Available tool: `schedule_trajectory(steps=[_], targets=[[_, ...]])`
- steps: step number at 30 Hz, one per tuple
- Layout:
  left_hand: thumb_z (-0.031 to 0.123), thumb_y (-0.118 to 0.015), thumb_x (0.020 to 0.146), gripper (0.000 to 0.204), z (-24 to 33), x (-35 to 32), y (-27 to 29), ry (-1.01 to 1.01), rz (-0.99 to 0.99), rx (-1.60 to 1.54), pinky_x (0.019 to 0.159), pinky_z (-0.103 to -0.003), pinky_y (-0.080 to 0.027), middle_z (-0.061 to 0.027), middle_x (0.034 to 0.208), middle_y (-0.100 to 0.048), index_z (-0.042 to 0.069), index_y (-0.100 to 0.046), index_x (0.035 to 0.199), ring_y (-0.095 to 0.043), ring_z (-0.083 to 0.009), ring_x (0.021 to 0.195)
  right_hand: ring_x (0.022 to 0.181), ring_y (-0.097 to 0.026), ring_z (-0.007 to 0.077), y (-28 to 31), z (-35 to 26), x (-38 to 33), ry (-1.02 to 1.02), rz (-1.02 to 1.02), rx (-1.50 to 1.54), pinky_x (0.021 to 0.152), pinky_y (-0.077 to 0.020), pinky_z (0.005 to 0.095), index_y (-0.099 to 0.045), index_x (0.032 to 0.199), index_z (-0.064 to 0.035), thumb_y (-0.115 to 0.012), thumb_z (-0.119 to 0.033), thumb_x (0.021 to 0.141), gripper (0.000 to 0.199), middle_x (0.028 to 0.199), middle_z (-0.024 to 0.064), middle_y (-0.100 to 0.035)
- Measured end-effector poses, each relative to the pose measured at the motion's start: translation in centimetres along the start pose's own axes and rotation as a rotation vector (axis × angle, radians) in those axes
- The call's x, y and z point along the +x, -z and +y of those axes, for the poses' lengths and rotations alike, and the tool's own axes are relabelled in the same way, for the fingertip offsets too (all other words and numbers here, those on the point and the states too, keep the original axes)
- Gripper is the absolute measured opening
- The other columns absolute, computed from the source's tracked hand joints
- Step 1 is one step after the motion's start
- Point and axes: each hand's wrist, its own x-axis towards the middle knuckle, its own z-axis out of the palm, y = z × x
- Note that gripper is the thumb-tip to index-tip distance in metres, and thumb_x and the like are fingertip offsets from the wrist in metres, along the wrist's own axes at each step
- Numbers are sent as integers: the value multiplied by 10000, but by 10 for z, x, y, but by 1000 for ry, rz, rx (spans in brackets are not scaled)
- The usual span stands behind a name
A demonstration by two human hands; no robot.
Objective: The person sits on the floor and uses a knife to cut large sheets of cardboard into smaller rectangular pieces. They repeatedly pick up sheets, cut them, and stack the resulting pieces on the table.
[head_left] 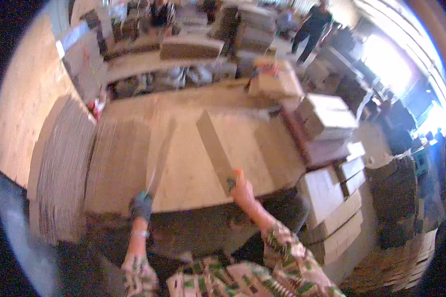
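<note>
My right hand is closed at the near end of a long brown cardboard strip, which slants away to the left over the wooden tabletop. Something orange shows at its fingertips, perhaps a finger cover. My left hand, in a dark glove, is at the table's near edge. Its fingers look closed on the near end of a second thin cardboard strip, seen nearly edge-on and blurred. Just left of that strip lies a stack of flat cardboard pieces.
A taller cardboard stack stands at the left beside a plywood panel. To the right are white boxes and pale cartons. A cardboard box sits at the far right corner. Further back a person stands.
</note>
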Motion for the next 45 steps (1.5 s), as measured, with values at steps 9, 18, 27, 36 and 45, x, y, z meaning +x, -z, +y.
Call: schedule_trajectory(steps=[9, 18, 27, 36, 45], targets=[[345, -628, 912, 354, 62, -32, -35, -54, -151, 36, 800, -459, -530, -223, 1020, -702, 121, -705, 1175, -688, -390, 930, 911, -675, 452, 83, 85, 48, -272, 222, -360, 777, -549, 513, -635, 1041, -42, -613, -101, 805, 244, 952, 243, -700], [378, -600, 912, 400, 89, -29, -65, -200, -153, 73, 809, -474, -532, -215, 1003, -705, 78, -703, 1156, -681, -396, 945, 1236, -542, 341, 142, 121, 43, -15, 552, -745, 971, -486, 461, -648, 1245, -109, -641, -176, 765, 485, 1298, 119, -634], [407, -500, 952, 381, 124, -33, -96, -231, -260, 178, 836, -495, -540, -162, 1044, -716, 155, -699, 1158, -681, -389, 941, 858, -684, 434, 42, -24, -21, 184, 90, 1, 714, -545, 490, -281, 1572, -203, -555, 129, 743, 934, 974, 245, -694], [337, -454, 990, 349, 124, -54, -109, -217, -305, 155, 824, -509, -540, -156, 1072, -712, 145, -676, 1179, -684, -381, 961, 649, -674, 408, -10, -43, -23, 443, -51, -106, 576, -530, 524, -148, 1594, -206, -648, 27, 721, 1033, 730, 182, -688], [327, -471, 986, 355, 130, -63, -113, -258, -320, -20, 904, -483, -531, -167, 1144, -696, 143, -662, 1222, -663, -388, 1043, 745, -694, 393, -47, -25, -26, 490, -184, -266, 634, -541, 512, -232, 1576, -215, -607, 22, 746, 941, 861, 183, -710]])
